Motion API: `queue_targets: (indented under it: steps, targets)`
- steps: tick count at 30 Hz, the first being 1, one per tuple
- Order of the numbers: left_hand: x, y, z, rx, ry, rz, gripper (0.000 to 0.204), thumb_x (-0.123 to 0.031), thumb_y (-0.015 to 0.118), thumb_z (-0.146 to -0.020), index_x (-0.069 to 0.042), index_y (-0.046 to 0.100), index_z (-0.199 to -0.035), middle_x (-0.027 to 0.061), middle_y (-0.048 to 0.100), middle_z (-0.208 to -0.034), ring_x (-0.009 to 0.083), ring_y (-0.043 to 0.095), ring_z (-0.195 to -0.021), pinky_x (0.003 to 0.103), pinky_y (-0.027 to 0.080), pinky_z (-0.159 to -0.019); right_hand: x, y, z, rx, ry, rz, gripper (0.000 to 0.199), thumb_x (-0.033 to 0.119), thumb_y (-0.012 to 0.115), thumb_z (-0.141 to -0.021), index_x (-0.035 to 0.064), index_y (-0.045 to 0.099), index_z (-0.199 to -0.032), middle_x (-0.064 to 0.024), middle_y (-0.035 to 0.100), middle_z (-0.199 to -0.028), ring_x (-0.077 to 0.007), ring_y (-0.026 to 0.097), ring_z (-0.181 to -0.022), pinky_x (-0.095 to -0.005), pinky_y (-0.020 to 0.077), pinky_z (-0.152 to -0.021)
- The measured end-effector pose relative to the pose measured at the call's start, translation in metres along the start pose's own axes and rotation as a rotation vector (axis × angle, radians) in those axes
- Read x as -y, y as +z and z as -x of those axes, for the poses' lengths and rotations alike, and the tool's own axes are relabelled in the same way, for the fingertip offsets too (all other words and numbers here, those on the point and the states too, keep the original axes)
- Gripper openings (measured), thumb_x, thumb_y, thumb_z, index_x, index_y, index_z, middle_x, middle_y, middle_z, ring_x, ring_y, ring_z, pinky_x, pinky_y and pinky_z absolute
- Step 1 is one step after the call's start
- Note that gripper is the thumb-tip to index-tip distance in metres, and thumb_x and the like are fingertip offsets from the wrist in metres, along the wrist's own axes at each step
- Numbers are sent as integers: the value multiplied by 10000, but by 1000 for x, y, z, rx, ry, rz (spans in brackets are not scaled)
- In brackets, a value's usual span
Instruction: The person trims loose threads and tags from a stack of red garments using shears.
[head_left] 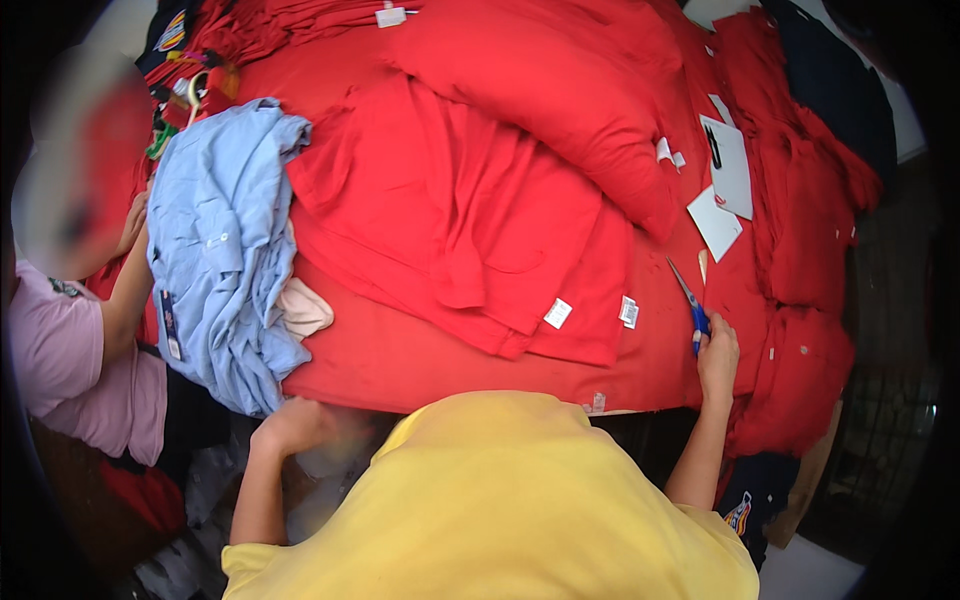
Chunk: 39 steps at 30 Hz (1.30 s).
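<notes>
My right hand (pixel 717 360) grips small blue-handled scissors (pixel 690 302), blades pointing up and away over the red cloth at the table's right front. My left hand (pixel 290 425) hangs below the table's front edge, fingers curled near the hanging end of a light blue garment pile (pixel 225 240); whether it holds anything I cannot tell. A stack of red shirts (pixel 470 220) with white tags lies spread in front of me. My yellow shirt fills the bottom of the view.
Another person in a pink top (pixel 70 350) sits at the left, an arm on the blue pile. More red garments (pixel 800 230) are heaped at the right and back. White paper cards (pixel 730 170) lie at the right. Coloured hangers (pixel 185 100) sit far left.
</notes>
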<state>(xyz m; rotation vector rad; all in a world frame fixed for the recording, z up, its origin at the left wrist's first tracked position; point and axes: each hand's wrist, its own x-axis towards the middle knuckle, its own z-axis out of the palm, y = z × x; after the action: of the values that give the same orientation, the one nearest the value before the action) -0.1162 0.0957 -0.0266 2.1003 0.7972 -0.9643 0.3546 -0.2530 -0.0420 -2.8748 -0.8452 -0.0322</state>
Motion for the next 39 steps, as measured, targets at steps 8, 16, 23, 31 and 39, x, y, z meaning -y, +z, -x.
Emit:
queue_targets:
  steps: [8,16,23,31,39]
  targets:
    - [-30,-52,-17,-887,66,193,298,-275,647,-856,-17,679,-1003,180,649,-915,346,620,-864,394,485,-787,150,-4,-33,-39,-362,-607,203,54,571,-851,18,648,-1036,-165,611,-971,-335,588,-939,-408,469,-850]
    - [-24,-135,-171,-1731,163,-48,244,-206,652,-858,-71,653,-1061,121,630,-1005,305,592,-896,379,479,-811,204,38,-13,366,-850,-478,143,90,572,-818,22,621,-933,-150,582,-856,-330,575,-856,-430,457,-753]
    - [2,-176,-119,-1649,164,302,245,-251,565,-932,-24,633,-991,173,673,-942,304,651,-863,369,486,-768,63,-32,41,744,-525,-114,173,197,649,-799,29,678,-833,-147,661,-862,-318,611,-857,-410,473,-763]
    - [32,-297,-57,-1897,156,134,298,-289,536,-948,-59,659,-1091,175,682,-958,272,654,-889,311,477,-817,177,0,48,220,-477,-657,516,353,678,-829,50,540,-1223,-145,593,-967,-316,586,-925,-410,475,-803]
    - [68,-300,-31,-1259,558,786,318,-190,581,-925,-22,604,-1193,42,676,-977,140,631,-844,260,482,-795,131,-15,14,294,-566,-662,219,85,607,-859,24,667,-1060,-152,622,-870,-308,622,-832,-357,491,-744]
